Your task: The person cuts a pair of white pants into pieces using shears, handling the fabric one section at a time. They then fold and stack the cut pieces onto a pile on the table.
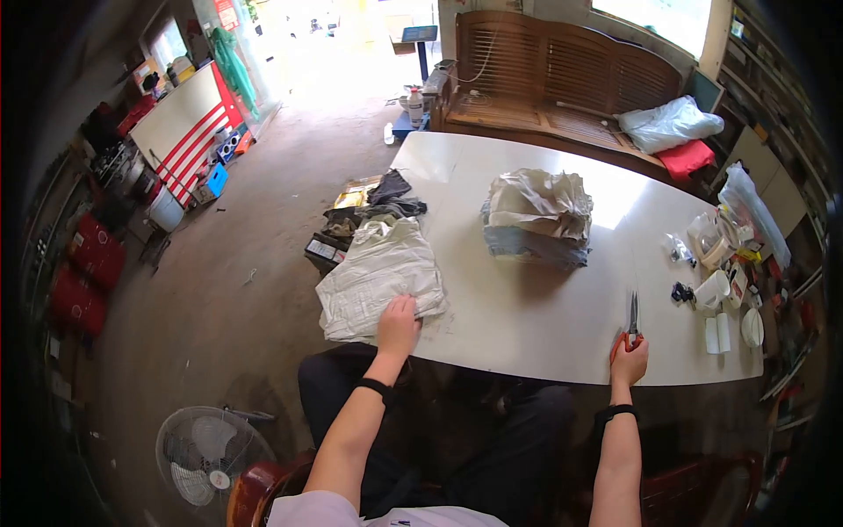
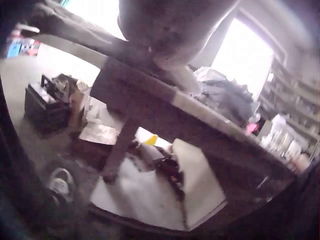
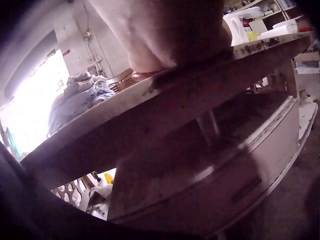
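Observation:
My left hand [image 1: 400, 327] rests on a pale, cream-white cloth [image 1: 386, 277] spread at the table's left edge, fingers on its near right part. In the left wrist view the same hand [image 2: 170, 30] shows from below, blurred, above the table edge. At the right front edge, my right hand [image 1: 629, 362] holds scissors by their red-orange handles [image 1: 620, 344]. Their blades [image 1: 633, 307] point away from me over the tabletop. The right wrist view shows this hand [image 3: 165, 35] over the table edge, with the blades hidden. Between the hands, farther back, stands a stack of folded grey and beige cloths [image 1: 537, 215].
Dark cloths [image 1: 395, 195] and a black box [image 1: 325, 250] lie beyond and beside the pale cloth. On the white table [image 1: 492, 325], a cup [image 1: 713, 288], tape roll [image 1: 720, 241] and small items crowd the right end. A wooden bench [image 1: 562, 70] stands behind; a fan [image 1: 211, 457] is at lower left.

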### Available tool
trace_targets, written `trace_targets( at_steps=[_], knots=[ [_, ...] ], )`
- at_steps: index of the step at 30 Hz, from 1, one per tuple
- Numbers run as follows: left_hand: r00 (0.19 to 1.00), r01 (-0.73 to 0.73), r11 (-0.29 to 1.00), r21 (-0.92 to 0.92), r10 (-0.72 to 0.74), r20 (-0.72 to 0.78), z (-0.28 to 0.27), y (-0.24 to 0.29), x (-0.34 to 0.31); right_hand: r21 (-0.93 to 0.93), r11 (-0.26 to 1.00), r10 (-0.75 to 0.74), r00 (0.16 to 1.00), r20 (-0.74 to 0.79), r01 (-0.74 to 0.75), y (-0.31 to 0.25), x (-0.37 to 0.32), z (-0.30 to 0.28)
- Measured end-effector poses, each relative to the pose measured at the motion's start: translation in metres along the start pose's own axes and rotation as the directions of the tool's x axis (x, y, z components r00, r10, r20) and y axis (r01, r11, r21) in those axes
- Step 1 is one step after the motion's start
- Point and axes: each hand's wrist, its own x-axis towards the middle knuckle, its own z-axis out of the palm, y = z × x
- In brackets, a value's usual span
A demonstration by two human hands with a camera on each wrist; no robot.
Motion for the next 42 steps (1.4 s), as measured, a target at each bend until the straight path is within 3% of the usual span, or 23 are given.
trace_targets(
  at_steps=[2, 4, 8, 10, 14, 16, 19, 21, 23, 24, 26, 28, 30, 32, 33, 34, 35, 36, 37, 38, 40, 41, 42],
  knots=[
    [0.998, -0.050, 0.996, -0.080, 0.053, 0.032, 0.000, -0.014, -0.004, -0.010, 1.000, -0.001, 0.999, -0.036, 0.000, 0.000, -0.001, 0.000],
    [0.992, 0.083, 0.987, -0.136, -0.068, 0.107, -0.007, -0.001, 0.003, -0.008, 1.000, 0.017, 1.000, -0.023, -0.018, 0.003, 0.000, 0.001],
    [0.988, -0.095, 0.924, -0.371, 0.132, 0.075, 0.013, 0.052, -0.031, 0.016, 0.999, 0.032, 0.999, -0.002, -0.032, 0.006, 0.002, 0.004],
    [0.965, -0.241, 0.865, -0.440, 0.261, -0.015, 0.017, 0.087, -0.045, 0.012, 1.000, 0.016, 1.000, -0.018, -0.015, 0.010, 0.003, 0.009],
    [0.969, -0.172, 0.847, -0.503, 0.237, 0.067, 0.031, 0.135, -0.051, 0.036, 0.999, 0.014, 0.999, -0.036, -0.013, 0.010, 0.002, 0.008],
    [0.942, -0.136, 0.829, -0.542, 0.278, 0.189, 0.020, 0.152, -0.044, 0.067, 0.997, 0.027, 0.999, -0.035, -0.024, 0.014, 0.004, 0.012],
    [0.858, -0.219, 0.773, -0.595, 0.443, 0.260, 0.005, 0.143, -0.040, 0.099, 0.994, 0.041, 0.998, 0.055, -0.047, 0.025, 0.011, 0.011],
    [0.899, -0.233, 0.860, -0.454, 0.368, 0.236, -0.017, 0.118, -0.037, 0.122, 0.991, 0.042, 0.992, 0.117, -0.056, 0.038, 0.020, 0.008],
    [0.917, -0.196, 0.934, -0.300, 0.283, 0.280, -0.036, 0.083, -0.038, 0.480, 0.871, -0.007, 0.975, 0.221, -0.103, 0.060, 0.025, 0.011],
    [0.916, -0.235, 0.917, -0.323, 0.320, 0.242, -0.032, 0.061, -0.042, 0.471, 0.876, -0.002, 0.975, 0.223, -0.107, 0.059, 0.021, 0.002],
    [0.901, -0.300, 0.875, -0.381, 0.390, 0.187, -0.030, 0.036, -0.046, 0.626, 0.724, 0.073, 0.935, 0.348, -0.289, 0.037, 0.014, -0.031],
    [0.908, -0.248, 0.913, -0.324, 0.336, 0.250, -0.023, 0.035, -0.045, 0.618, 0.687, 0.106, 0.894, 0.436, -0.383, -0.008, -0.008, -0.084],
    [0.907, -0.221, 0.939, -0.262, 0.297, 0.299, -0.027, 0.041, -0.042, 0.660, 0.455, 0.077, 0.765, 0.640, -0.598, -0.050, -0.036, -0.124],
    [0.965, -0.029, 0.954, -0.298, 0.104, 0.239, -0.032, 0.052, -0.035, 0.669, 0.375, 0.025, 0.729, 0.684, -0.642, -0.071, -0.066, -0.122],
    [0.992, 0.024, 0.909, -0.415, 0.030, 0.122, -0.016, 0.048, -0.034, 0.690, 0.353, 0.002, 0.739, 0.674, -0.631, -0.088, -0.089, -0.121],
    [0.992, 0.005, 0.906, -0.422, 0.050, 0.120, -0.016, 0.048, -0.032, 0.710, 0.333, -0.022, 0.748, 0.663, -0.620, -0.104, -0.112, -0.119],
    [0.955, 0.294, 0.618, -0.729, -0.170, 0.242, -0.017, 0.047, -0.031, 0.689, 0.339, -0.049, 0.720, 0.692, -0.640, -0.112, -0.131, -0.111],
    [0.845, 0.502, 0.165, -0.849, -0.304, 0.440, -0.020, 0.045, -0.032, 0.664, 0.347, -0.076, 0.686, 0.723, -0.662, -0.114, -0.149, -0.097],
    [0.811, 0.498, -0.065, -0.864, -0.316, 0.492, -0.030, 0.042, -0.032, 0.638, 0.497, -0.034, 0.721, 0.692, -0.589, -0.110, -0.168, -0.074],
    [0.813, 0.498, -0.060, -0.865, -0.313, 0.490, -0.033, 0.035, -0.032, 0.586, 0.634, -0.005, 0.755, 0.655, -0.504, -0.107, -0.186, -0.056],
    [0.725, 0.359, -0.328, -0.874, -0.491, 0.482, -0.032, 0.011, -0.032, 0.513, 0.805, -0.016, 0.854, 0.521, -0.298, -0.116, -0.215, -0.049],
    [0.676, 0.463, -0.236, -0.854, -0.530, 0.512, -0.026, -0.020, -0.040, 0.569, 0.770, -0.003, 0.890, 0.456, -0.289, -0.119, -0.229, -0.043],
    [0.676, 0.457, -0.229, -0.859, -0.538, 0.503, -0.029, -0.032, -0.043, 0.560, 0.797, -0.007, 0.924, 0.382, -0.226, -0.100, -0.243, -0.009]
  ],
)
